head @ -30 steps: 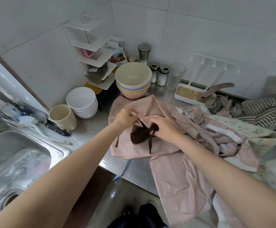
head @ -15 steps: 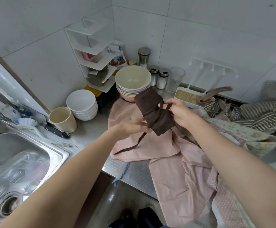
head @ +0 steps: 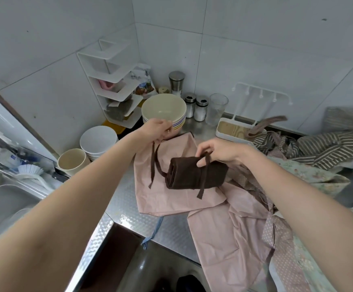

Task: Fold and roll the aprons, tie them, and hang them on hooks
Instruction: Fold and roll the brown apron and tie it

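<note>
Brown apron point(head: 194, 172): we hold it above the counter point(head: 127, 209), folded and rolled into a tight bundle, one strap looped round its middle.
Left hand point(head: 155, 129): we pinch the long strap ends and draw them up and to the far left.
Right hand point(head: 217, 151): we grip the roll's top edge, thumb hooked under the strap loop.
Tie: looks wrapped; we cannot tell whether it is knotted.
Pink apron point(head: 171, 199): lies flat under the roll, unrolled, partly hanging off the near edge.
Other aprons point(head: 318, 148): striped, floral and dotted, heaped at right, unfolded.
Hook rack point(head: 262, 94): far right, nothing hung there.
Progress, by our estimate: first apron near tied; the rest remain.
</note>
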`<action>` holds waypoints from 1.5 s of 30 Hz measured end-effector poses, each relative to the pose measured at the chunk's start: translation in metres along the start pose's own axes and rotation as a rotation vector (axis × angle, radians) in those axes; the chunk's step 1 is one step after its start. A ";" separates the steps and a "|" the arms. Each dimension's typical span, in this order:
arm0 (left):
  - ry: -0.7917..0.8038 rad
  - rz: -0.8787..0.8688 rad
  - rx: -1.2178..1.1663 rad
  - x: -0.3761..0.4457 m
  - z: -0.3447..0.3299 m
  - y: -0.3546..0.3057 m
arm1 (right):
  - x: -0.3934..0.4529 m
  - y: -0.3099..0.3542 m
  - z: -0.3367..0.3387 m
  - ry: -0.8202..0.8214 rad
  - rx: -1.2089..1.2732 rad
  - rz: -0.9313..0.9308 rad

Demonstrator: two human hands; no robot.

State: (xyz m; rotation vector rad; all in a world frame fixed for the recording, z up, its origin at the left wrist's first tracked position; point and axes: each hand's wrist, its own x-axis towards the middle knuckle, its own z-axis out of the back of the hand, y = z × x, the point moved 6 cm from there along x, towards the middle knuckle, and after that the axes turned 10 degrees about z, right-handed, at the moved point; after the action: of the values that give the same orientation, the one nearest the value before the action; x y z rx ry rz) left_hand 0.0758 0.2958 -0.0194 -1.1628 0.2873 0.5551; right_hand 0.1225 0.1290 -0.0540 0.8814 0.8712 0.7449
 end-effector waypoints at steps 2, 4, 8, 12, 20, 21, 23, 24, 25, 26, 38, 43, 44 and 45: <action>-0.030 0.053 0.214 0.004 -0.003 0.013 | -0.006 0.008 0.003 -0.021 0.261 0.049; 0.017 0.145 0.271 0.004 -0.015 0.034 | -0.010 0.015 0.014 -0.119 0.472 0.118; 0.046 0.203 0.383 0.010 -0.039 0.063 | -0.011 0.018 0.034 -0.319 0.668 0.165; -0.041 0.020 -0.462 0.000 -0.042 0.042 | -0.009 0.014 0.035 -0.386 0.658 0.113; -0.122 -0.070 -0.737 -0.001 -0.054 0.029 | -0.005 0.010 0.028 -0.428 0.750 0.120; -0.175 -0.032 -0.683 0.001 -0.054 0.030 | -0.004 0.011 0.028 -0.448 0.770 0.132; -0.240 0.031 -0.440 0.002 -0.063 0.032 | -0.001 0.014 0.030 -0.540 0.802 0.161; -0.235 0.051 -0.256 0.003 -0.070 0.034 | 0.001 0.014 0.033 -0.610 0.782 0.161; -0.218 0.063 -0.056 0.003 -0.076 0.035 | 0.002 0.013 0.037 -0.682 0.696 0.159; -0.190 0.055 0.130 0.002 -0.081 0.033 | 0.003 0.013 0.042 -0.737 0.516 0.154; 0.227 -0.308 0.809 -0.014 -0.062 -0.023 | 0.004 0.012 -0.003 -0.001 -0.328 0.108; 0.323 -0.129 0.302 -0.018 -0.052 0.000 | -0.009 0.016 -0.005 0.059 0.067 0.066; 0.357 -0.093 0.112 -0.020 -0.053 0.008 | -0.011 0.015 -0.005 0.050 0.197 0.064; 0.353 -0.058 -0.053 -0.021 -0.054 0.015 | -0.013 0.014 -0.004 0.032 0.298 0.073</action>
State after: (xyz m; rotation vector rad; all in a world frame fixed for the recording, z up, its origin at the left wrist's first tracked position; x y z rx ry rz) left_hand 0.0536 0.2445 -0.0419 -1.3150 0.5420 0.3055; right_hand 0.1108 0.1255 -0.0386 1.1731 0.9981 0.7039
